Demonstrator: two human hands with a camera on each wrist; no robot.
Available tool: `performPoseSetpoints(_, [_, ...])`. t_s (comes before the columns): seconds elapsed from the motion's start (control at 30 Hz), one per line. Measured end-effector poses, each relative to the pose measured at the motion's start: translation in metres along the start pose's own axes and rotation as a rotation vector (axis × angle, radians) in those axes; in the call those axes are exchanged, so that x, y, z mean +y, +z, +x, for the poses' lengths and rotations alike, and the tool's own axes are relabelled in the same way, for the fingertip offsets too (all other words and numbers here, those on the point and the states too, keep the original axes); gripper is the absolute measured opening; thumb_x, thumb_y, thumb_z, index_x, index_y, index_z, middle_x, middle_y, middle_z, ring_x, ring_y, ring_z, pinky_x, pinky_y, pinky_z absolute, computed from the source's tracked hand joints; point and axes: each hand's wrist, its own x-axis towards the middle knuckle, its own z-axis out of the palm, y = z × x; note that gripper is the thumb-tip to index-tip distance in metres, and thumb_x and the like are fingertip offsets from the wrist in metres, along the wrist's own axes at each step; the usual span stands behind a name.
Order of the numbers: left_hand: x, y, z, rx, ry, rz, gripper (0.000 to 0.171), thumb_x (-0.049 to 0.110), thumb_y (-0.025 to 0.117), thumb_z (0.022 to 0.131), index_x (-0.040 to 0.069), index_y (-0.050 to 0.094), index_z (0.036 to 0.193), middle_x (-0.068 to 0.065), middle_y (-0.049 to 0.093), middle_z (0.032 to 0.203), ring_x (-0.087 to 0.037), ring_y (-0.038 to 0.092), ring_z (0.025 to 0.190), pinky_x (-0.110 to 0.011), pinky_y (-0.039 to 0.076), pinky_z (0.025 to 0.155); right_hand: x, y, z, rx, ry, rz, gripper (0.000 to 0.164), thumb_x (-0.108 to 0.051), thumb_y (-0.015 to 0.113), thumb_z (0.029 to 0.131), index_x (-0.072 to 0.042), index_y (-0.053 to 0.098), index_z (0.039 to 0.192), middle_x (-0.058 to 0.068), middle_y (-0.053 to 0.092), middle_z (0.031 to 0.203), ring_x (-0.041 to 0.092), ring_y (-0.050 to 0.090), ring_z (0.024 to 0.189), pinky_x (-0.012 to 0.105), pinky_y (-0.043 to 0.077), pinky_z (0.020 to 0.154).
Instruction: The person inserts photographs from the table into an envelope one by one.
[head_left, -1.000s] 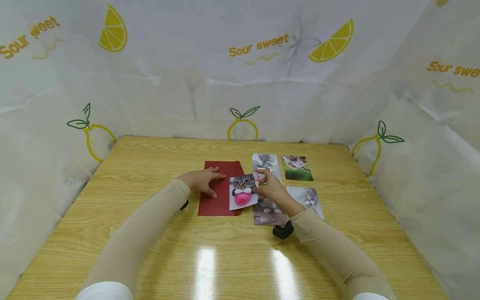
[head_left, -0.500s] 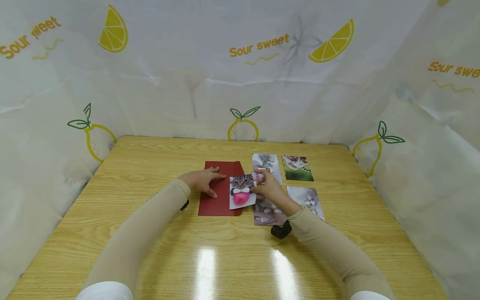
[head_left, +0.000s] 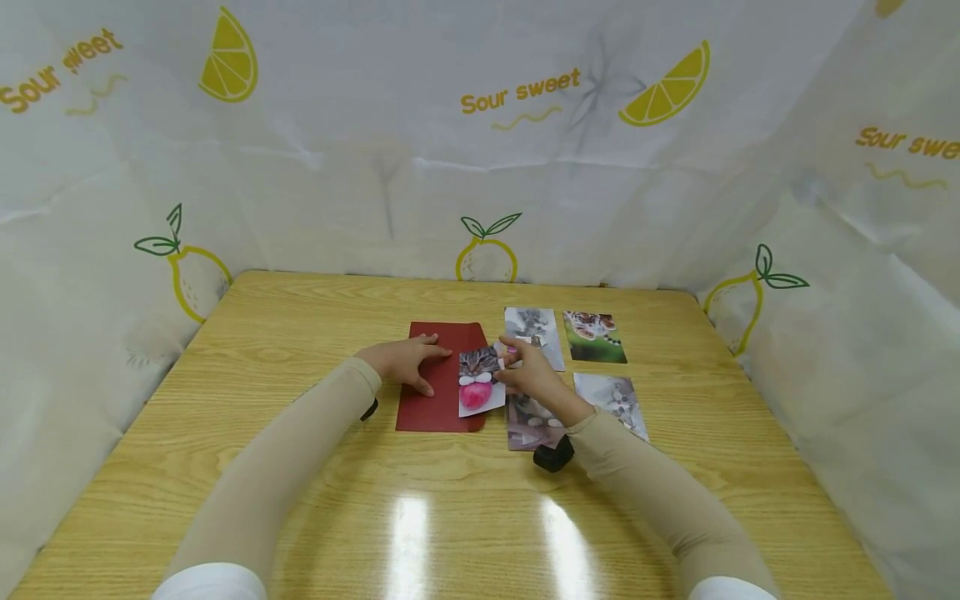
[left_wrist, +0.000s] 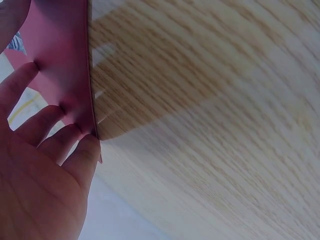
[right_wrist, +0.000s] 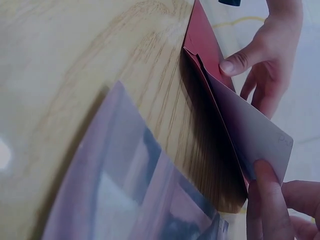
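Note:
A red envelope [head_left: 429,412] lies on the wooden table, its open flap side facing right. My left hand [head_left: 405,362] rests on it with fingers spread; in the left wrist view the fingertips [left_wrist: 56,113] press its surface. My right hand [head_left: 536,377] pinches the right side of a picture card [head_left: 477,397] showing a tabby cat and a pink ball. The right wrist view shows the card's plain back [right_wrist: 257,131] tilted up, with its lower edge in the envelope's mouth. The card's left part is hidden inside the envelope.
Right of the envelope lie more picture cards: a grey-toned one [head_left: 542,329] behind, a tiger card [head_left: 596,342], another grey one [head_left: 611,400], and a brownish one [head_left: 528,429] partly under the right hand. White cloth [head_left: 360,192] with lemon prints hangs behind the table [head_left: 315,517].
My right hand has moved left with the cat card, and less of the card shows beyond the envelope. The left hand and the other cards have stayed in place.

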Motion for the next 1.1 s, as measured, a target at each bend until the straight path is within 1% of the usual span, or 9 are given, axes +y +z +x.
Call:
performPoseSetpoints(0.1, [0.0, 0.0, 0.001, -0.001, 0.0, -0.003, 0.079, 0.038, 0.074, 0.084, 0.023, 0.036, 0.151, -0.01, 0.011, 0.163, -0.031, 0.01, 0.15, -0.05, 0.027, 0.115, -0.002, 0.002, 0.002, -0.001, -0.004, 0.003, 0.073, 0.002, 0.066, 0.088, -0.012, 0.033, 0.152, 0.014, 0.049, 0.105, 0.011, 0.048, 0.06, 0.028, 0.055, 0.057])
performPoseSetpoints(0.23, [0.0, 0.0, 0.002, -0.003, -0.002, -0.002, 0.079, 0.039, 0.074, 0.084, 0.024, 0.036, 0.151, -0.01, 0.011, 0.163, -0.031, 0.01, 0.15, -0.05, 0.026, 0.116, -0.003, 0.006, 0.005, 0.008, -0.019, -0.012, 0.073, 0.0, 0.068, 0.088, -0.013, 0.034, 0.152, 0.016, 0.053, 0.11, 0.013, 0.052, 0.061, 0.028, 0.055, 0.058])
performPoseSetpoints(0.3, [0.0, 0.0, 0.002, -0.005, -0.005, -0.003, 0.079, 0.039, 0.074, 0.084, 0.024, 0.036, 0.151, -0.01, 0.011, 0.163, -0.031, 0.01, 0.15, -0.05, 0.026, 0.116, -0.003, 0.008, 0.006, 0.019, -0.032, -0.018, 0.07, -0.001, 0.068, 0.088, -0.011, 0.037, 0.15, 0.017, 0.054, 0.112, 0.014, 0.055, 0.063, 0.029, 0.055, 0.058])
performPoseSetpoints(0.37, [0.001, -0.001, 0.002, -0.008, -0.008, -0.004, 0.079, 0.039, 0.074, 0.084, 0.024, 0.036, 0.151, -0.009, 0.01, 0.163, -0.031, 0.01, 0.15, -0.05, 0.025, 0.116, -0.003, 0.01, 0.007, 0.034, -0.037, -0.015, 0.064, -0.002, 0.069, 0.088, -0.009, 0.042, 0.145, 0.018, 0.056, 0.113, 0.015, 0.057, 0.067, 0.029, 0.056, 0.06])
performPoseSetpoints(0.5, [0.002, -0.002, 0.0, -0.009, -0.001, -0.002, 0.079, 0.038, 0.074, 0.084, 0.023, 0.036, 0.151, -0.011, 0.011, 0.163, -0.032, 0.012, 0.15, -0.05, 0.026, 0.116, -0.002, 0.013, 0.008, 0.055, -0.024, 0.011, 0.045, -0.005, 0.068, 0.09, -0.005, 0.05, 0.131, 0.017, 0.057, 0.112, 0.02, 0.062, 0.08, 0.031, 0.057, 0.064])
performPoseSetpoints(0.6, [0.003, -0.003, -0.001, -0.01, 0.004, 0.0, 0.079, 0.037, 0.074, 0.084, 0.022, 0.036, 0.151, -0.013, 0.011, 0.163, -0.033, 0.013, 0.149, -0.05, 0.027, 0.115, -0.002, 0.014, 0.007, 0.061, -0.016, 0.011, 0.039, -0.006, 0.066, 0.092, -0.004, 0.052, 0.128, 0.017, 0.059, 0.109, 0.022, 0.064, 0.085, 0.032, 0.058, 0.066])
performPoseSetpoints(0.83, [0.003, -0.003, -0.001, -0.019, -0.008, 0.002, 0.079, 0.038, 0.073, 0.085, 0.024, 0.034, 0.152, -0.01, 0.01, 0.163, -0.032, 0.011, 0.15, -0.051, 0.025, 0.116, -0.004, 0.015, 0.006, 0.043, -0.007, -0.001, 0.041, -0.003, 0.062, 0.093, -0.004, 0.053, 0.133, 0.017, 0.063, 0.105, 0.022, 0.065, 0.084, 0.034, 0.058, 0.066])
performPoseSetpoints(0.97, [0.003, -0.004, -0.001, -0.023, -0.011, 0.003, 0.079, 0.039, 0.073, 0.085, 0.024, 0.034, 0.152, -0.011, 0.01, 0.163, -0.032, 0.01, 0.15, -0.051, 0.025, 0.116, -0.006, 0.015, 0.005, 0.044, 0.024, 0.016, 0.042, -0.002, 0.062, 0.093, -0.006, 0.053, 0.133, 0.017, 0.061, 0.106, 0.021, 0.064, 0.084, 0.033, 0.058, 0.066])
performPoseSetpoints(1.1, [0.003, -0.003, -0.001, -0.025, -0.01, -0.003, 0.078, 0.038, 0.073, 0.085, 0.023, 0.034, 0.152, -0.011, 0.01, 0.163, -0.033, 0.011, 0.149, -0.052, 0.025, 0.115, -0.007, 0.017, 0.005, 0.059, 0.041, 0.033, 0.041, 0.0, 0.062, 0.092, -0.005, 0.053, 0.132, 0.017, 0.06, 0.106, 0.02, 0.063, 0.082, 0.031, 0.058, 0.065])
